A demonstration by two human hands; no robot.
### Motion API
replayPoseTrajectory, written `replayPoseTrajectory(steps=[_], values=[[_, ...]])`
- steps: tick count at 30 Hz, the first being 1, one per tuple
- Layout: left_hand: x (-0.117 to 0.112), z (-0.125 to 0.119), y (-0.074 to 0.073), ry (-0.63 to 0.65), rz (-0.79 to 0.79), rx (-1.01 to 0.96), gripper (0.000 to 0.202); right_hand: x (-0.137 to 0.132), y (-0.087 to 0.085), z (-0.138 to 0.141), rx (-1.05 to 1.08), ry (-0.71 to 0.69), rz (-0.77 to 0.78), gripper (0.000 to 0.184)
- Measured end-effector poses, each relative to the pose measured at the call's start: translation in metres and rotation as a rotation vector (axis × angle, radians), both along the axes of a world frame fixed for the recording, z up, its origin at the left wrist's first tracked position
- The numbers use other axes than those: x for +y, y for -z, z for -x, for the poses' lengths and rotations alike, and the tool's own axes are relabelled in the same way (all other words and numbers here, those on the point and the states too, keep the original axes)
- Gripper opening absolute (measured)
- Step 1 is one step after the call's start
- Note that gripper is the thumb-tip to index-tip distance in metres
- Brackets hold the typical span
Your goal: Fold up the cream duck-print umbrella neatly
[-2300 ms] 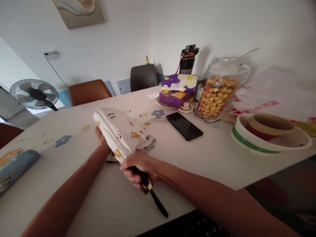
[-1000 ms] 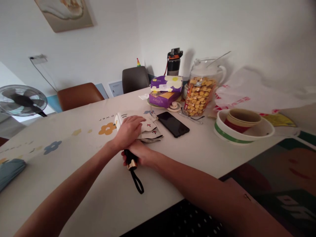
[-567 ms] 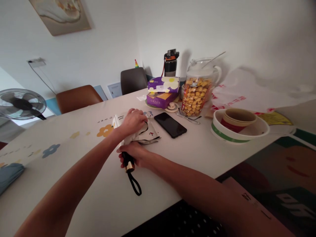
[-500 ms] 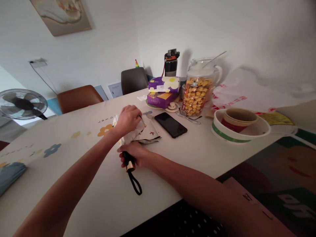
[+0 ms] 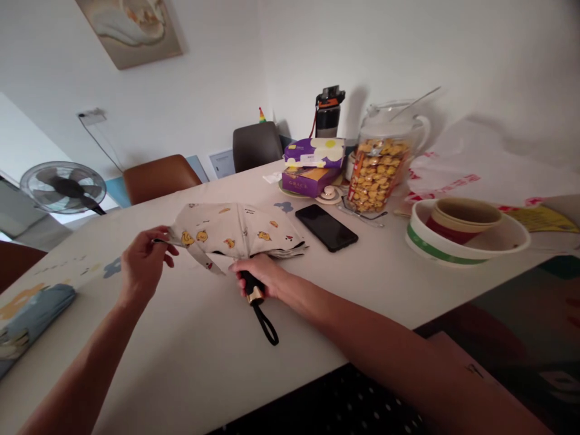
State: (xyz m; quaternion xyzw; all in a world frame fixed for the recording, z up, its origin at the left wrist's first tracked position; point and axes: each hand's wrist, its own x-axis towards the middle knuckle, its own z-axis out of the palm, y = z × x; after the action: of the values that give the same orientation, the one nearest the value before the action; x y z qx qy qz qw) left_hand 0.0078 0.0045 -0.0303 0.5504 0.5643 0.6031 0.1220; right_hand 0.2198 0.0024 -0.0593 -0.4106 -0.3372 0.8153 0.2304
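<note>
A collapsed folding umbrella lies on the table, its white canopy printed with small yellow figures and fanned loosely to both sides. My right hand is closed round its black handle, just below the canopy; a gold band and a black wrist loop stick out toward me. At the left, my left hand pinches the edge of a canopy panel between thumb and fingers and holds it outward. A strap-like strip of the same fabric hangs between the two hands.
Right of the umbrella lies a black phone. Behind it stand purple boxes, a bottle and a jug of snacks. A white bowl is at the right, a blue folded cloth-like item at the left.
My left hand has moved left from the top of the canopy, drawing one panel out so the fabric is spread. The right hand keeps hold of the handle. The view has shifted slightly.
</note>
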Motion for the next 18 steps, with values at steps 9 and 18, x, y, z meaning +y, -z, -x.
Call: replayPoseTrajectory(steps=[9,18], values=[[0.005,0.016,0.045,0.046,0.186,-0.439,0.015,0.003,0.006,-0.007,0.166,0.073,0.013,0.034],[0.001,0.022,0.048,0.031,0.175,-0.226,0.022,0.004,-0.003,-0.011,0.148,0.086,0.074,0.018]])
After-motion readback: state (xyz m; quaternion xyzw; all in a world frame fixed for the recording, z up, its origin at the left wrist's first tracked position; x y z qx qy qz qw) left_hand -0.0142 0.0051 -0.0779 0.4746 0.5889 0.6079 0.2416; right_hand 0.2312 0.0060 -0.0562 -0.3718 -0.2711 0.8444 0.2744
